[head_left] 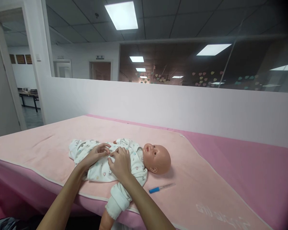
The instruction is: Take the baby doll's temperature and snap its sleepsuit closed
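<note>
A baby doll (156,156) lies on its back on a pale pink blanket (50,143), head to the right, dressed in a white printed romper (98,169). Both my hands rest on the doll's chest. My left hand (96,155) has its fingers curled and pinching the romper's front. My right hand (120,163) pinches the same front opening from the other side, fingertips meeting the left hand's. One sleeved doll arm (117,199) hangs over the near edge of the bed.
A thermometer with a blue cap (161,187) lies on the blanket just right of my right forearm. The pink mattress (242,172) extends right. A white partition wall (182,108) stands behind, and an open doorway (26,95) is at the left.
</note>
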A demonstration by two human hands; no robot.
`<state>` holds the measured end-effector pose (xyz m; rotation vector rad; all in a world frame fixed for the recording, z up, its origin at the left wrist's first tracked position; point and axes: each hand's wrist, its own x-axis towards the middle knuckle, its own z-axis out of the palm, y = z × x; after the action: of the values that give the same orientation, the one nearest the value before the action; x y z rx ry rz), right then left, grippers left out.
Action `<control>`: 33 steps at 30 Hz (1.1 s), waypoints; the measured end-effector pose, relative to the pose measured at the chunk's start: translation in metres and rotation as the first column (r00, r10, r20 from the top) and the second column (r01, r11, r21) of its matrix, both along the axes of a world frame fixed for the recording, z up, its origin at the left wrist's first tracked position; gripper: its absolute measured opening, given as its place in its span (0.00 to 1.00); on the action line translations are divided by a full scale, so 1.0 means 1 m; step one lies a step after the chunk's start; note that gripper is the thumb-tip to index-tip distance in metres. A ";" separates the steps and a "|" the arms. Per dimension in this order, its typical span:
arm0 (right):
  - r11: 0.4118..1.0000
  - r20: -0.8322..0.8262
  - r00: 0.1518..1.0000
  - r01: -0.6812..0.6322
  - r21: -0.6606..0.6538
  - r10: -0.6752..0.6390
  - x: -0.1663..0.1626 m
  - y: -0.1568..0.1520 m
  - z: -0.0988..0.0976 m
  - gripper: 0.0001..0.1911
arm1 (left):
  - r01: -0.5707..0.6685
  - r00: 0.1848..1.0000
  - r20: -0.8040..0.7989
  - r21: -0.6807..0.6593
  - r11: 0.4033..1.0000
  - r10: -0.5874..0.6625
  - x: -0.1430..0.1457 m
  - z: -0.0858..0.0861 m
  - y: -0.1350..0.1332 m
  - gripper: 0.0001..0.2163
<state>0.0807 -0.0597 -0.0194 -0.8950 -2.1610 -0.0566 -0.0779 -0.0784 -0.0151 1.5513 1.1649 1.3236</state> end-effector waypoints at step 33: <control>0.892 0.051 0.984 -0.174 0.418 0.168 0.064 -0.047 0.019 0.09 | -0.078 0.994 0.070 -0.106 0.991 0.086 0.009 0.008 -0.007 0.14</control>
<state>0.1452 -0.1069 -0.0008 -0.4533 -2.1143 -0.4270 -0.0688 -0.0855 -0.0067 1.3816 1.2424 1.3414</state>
